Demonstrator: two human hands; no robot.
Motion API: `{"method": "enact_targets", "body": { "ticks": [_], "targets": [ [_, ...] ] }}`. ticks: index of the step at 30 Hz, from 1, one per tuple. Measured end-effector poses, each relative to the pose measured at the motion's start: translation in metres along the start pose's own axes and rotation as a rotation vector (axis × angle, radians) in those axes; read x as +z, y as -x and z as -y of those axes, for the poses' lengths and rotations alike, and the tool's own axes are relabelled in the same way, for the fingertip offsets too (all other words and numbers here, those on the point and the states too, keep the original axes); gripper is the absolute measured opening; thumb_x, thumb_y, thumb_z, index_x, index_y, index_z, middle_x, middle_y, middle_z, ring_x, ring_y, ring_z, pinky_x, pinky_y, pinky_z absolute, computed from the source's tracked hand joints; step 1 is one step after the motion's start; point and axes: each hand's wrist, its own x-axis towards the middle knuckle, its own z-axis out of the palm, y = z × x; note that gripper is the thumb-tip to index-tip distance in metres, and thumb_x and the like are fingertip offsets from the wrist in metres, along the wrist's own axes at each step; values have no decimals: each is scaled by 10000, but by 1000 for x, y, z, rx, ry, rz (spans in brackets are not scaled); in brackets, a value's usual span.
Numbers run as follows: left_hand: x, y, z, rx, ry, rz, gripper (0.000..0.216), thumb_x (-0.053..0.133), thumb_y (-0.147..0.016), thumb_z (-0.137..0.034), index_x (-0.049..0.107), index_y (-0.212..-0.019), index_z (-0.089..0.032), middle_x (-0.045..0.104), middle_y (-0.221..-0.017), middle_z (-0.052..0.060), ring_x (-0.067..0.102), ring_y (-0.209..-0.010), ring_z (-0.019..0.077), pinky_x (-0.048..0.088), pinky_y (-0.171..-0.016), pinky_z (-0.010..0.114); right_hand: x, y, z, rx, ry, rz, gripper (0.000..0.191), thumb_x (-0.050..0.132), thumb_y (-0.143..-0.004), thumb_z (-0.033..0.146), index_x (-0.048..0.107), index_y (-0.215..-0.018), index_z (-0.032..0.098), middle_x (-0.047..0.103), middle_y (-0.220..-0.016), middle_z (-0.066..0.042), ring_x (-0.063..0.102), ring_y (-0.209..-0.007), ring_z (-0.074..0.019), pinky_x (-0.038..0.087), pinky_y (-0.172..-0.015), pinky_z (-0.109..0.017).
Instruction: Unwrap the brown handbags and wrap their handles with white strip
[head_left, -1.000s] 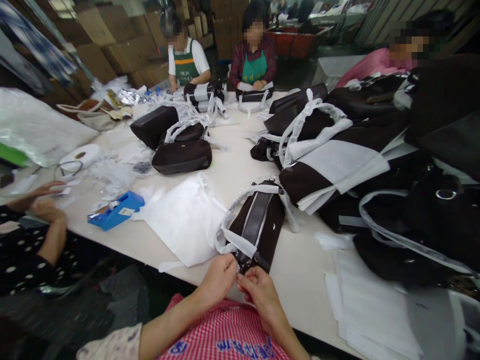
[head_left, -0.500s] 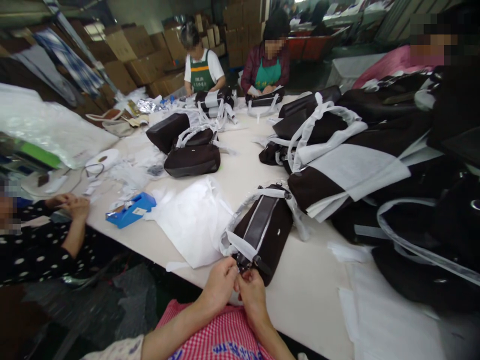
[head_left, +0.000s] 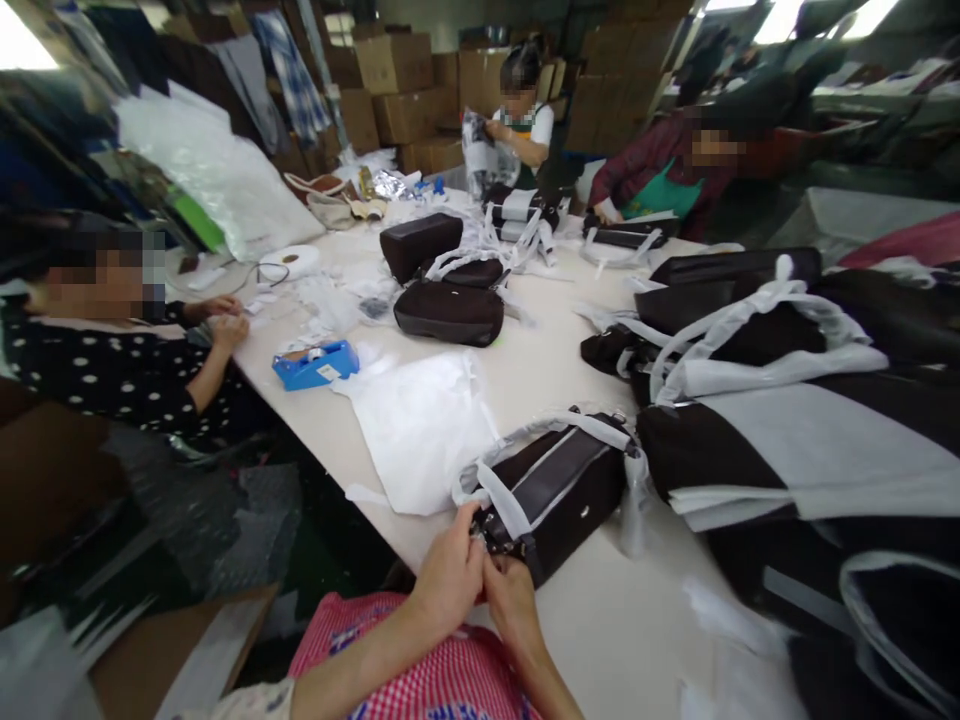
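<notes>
A dark brown handbag [head_left: 574, 490] lies on the table right in front of me, with its near end toward my body. Its handles [head_left: 502, 500] are wrapped in whitish film, and a zipper runs along the black strip on top. My left hand [head_left: 450, 568] is closed at the bag's near end, fingers bent by the metal hardware. Beside it my right hand [head_left: 513, 598] pinches at the same end, just below. The fingertips of both meet there, and the small part between them is hidden. A white cloth bag [head_left: 424, 430] lies flat to the left of the handbag.
A blue tape dispenser [head_left: 315, 366] stands near the table's left edge. Dark handbags [head_left: 450, 312] lie farther back, and a large pile of them [head_left: 720, 440] with white sheets fills the right side. Co-workers sit or stand at the left and far sides.
The view has swung to the right-down, showing more floor at left. Both hands stay at the bag's near end. A far co-worker now holds up a clear plastic-wrapped item.
</notes>
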Motion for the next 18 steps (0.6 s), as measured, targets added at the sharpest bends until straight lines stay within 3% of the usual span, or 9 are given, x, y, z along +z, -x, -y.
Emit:
{"method": "enact_targets", "body": {
  "ticks": [5, 8, 12, 15, 18],
  "targets": [
    [-3, 7, -8, -107, -138, -17, 658, 344, -905, -225, 216, -1542, -120, 686, -1081, 158, 630, -972, 279, 441, -878, 374, -7, 5, 16, 86, 127, 203, 588, 388, -826, 690, 509, -509, 210, 535, -420, -27, 487, -368, -138, 392, -399, -247],
    [-2, 12, -9, -137, -157, -22, 669, 326, -913, -229, 166, -1551, -103, 701, -1029, 153, 633, -948, 272, 438, -865, 360, -13, 10, 24, 173, 208, 319, 601, 355, -865, 660, 548, -540, 192, 574, -440, -47, 498, -329, -136, 324, -328, -215],
    [2, 15, -4, -137, -108, -67, 689, 351, -903, -229, 156, -1552, -107, 710, -956, 134, 631, -898, 268, 436, -832, 348, -37, 21, 47, 215, 340, 622, 450, 462, -855, 520, 516, -544, 199, 606, -438, -48, 516, -307, -135, 267, -294, -184],
    [8, 17, 2, -122, -79, -93, 687, 344, -915, -255, 138, -1556, -119, 712, -963, 149, 634, -897, 293, 438, -813, 369, -60, 20, 89, 90, 447, 705, 242, 564, -798, 383, 547, -623, 216, 585, -421, 15, 471, -291, -125, 250, -303, -189],
    [15, 20, 4, -111, -50, -99, 683, 328, -926, -259, 109, -1558, -116, 716, -947, 154, 646, -853, 296, 443, -780, 370, -66, 3, 139, -305, 520, 661, 254, 523, -825, 324, 586, -605, 214, 630, -563, 16, 516, -445, -113, 365, -436, -201]
  ]
}}
